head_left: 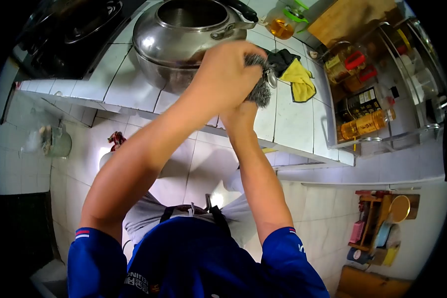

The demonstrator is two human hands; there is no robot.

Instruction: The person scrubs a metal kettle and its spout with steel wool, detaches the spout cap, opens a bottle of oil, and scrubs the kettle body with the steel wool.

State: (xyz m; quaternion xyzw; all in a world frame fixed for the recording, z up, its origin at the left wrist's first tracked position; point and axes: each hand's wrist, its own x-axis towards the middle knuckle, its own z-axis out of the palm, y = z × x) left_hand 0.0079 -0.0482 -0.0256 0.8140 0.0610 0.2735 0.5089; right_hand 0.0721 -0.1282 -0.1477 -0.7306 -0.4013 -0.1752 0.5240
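My left hand (226,74) is closed round a grey, fuzzy steel-wool-like scrubber (260,92), in front of the large metal pot (171,47). Just below it, mostly covered by the left hand and the scrubber, is my right hand (241,116); its fingers are hidden. A small shiny metal piece (271,78) sticks out at the scrubber's right side; what it belongs to is hidden. The pot stands on the white tiled counter (295,121), its top opening facing up. Right of my hands lies a yellow and black cloth (299,82).
A glass jug with amber liquid (281,29) and a wooden board (352,20) are at the back. A metal rack with bottles (365,125) stands at the right. The black stove (69,39) is at the left. A wall shelf (372,221) hangs at lower right.
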